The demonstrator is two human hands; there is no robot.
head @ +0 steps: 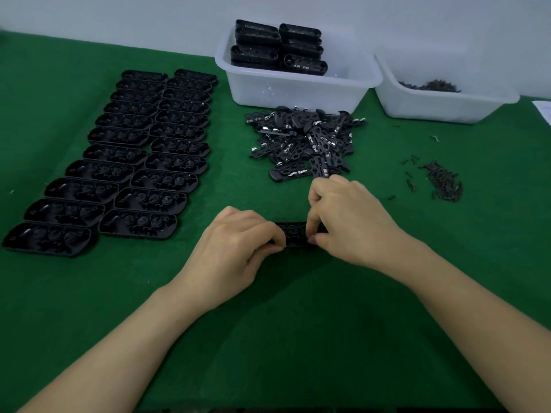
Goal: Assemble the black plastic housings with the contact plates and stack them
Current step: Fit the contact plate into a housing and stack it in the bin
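left hand [238, 242] and right hand [346, 222] are pinching one housing [295, 234] near table centre | finished stacks [277, 46] are filling far bin [298, 84] | open housings [125, 162] are waiting left | contact plates [304, 141] are piling centre

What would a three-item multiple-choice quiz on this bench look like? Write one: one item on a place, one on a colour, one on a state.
1. Where do the laid-out housings lie?
A. Left of the hands
B. In the far right tub
C. On the pile of plates

2. What colour is the table cover?
A. Grey
B. Green
C. Blue

3. What is the left hand doing?
A. Lying flat
B. Reaching into a tub
C. Gripping the housing with the right hand

Answers: 1 A, two rows on the left. 2 B, green cloth throughout. 3 C, both hands' fingers curl round it.
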